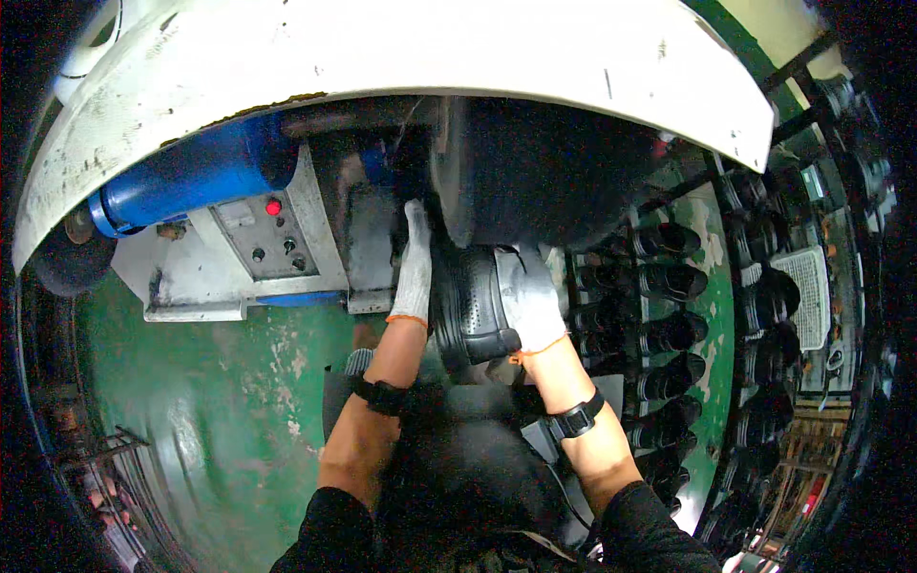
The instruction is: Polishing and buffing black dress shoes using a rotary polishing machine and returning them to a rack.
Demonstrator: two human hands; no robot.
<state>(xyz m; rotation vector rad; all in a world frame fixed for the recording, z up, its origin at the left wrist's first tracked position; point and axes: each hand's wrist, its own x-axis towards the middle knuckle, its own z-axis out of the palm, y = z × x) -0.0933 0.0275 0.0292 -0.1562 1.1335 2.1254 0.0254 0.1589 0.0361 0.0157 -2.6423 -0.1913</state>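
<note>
A black shoe [484, 304] with a perforated side is held up in front of me, its heel end toward me and its sole facing left. My right hand [528, 291], in a white glove, grips it from the right; part of those fingers is hidden behind the shoe. Along the sole side lies my left hand [414, 256], also gloved, its fingers pointing away from me and bracing the shoe from the left. The far end of the shoe meets a large dark wheel [544, 172], blurred as if spinning, beneath a white hood [458, 53].
On the left are a blue cylindrical motor housing [205, 177], a dark round wheel [72, 258] and a control panel [267, 239] with a red button. Racks of black shoes [673, 329] stand close on the right, beside a white basket [802, 298]. The floor [210, 401] is green.
</note>
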